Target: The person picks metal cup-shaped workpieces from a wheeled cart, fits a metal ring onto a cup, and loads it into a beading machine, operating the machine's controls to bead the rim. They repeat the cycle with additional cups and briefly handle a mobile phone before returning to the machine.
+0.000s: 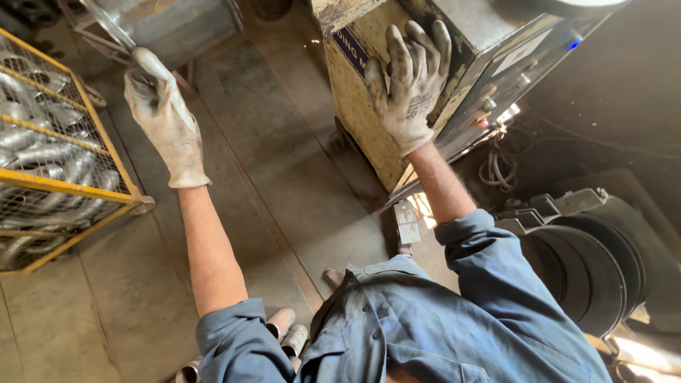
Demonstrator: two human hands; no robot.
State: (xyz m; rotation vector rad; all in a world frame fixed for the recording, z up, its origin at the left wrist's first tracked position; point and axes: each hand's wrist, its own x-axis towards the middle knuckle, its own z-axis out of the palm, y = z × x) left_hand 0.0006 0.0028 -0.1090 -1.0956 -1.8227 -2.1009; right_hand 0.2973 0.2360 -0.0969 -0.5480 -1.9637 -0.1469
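Here the right hand (pixel 410 89), gloved, lies flat with fingers spread and released on the worn yellow machine housing (pixel 362 106), while the left hand (pixel 162 117) seems clenched around a grey metal edge (pixel 106 25) above the yellow wire basket (pixel 64 181) of short pipe pieces (pixel 42 152).

1. We see grimy knit cloth gloves on left hand (pixel 162 120) and right hand (pixel 410 85)
2. Machine housing (pixel 362 106): rough, stained painted metal
3. Wire cage (pixel 64 177): yellow-painted metal holding dull grey metal pipe pieces (pixel 42 152)
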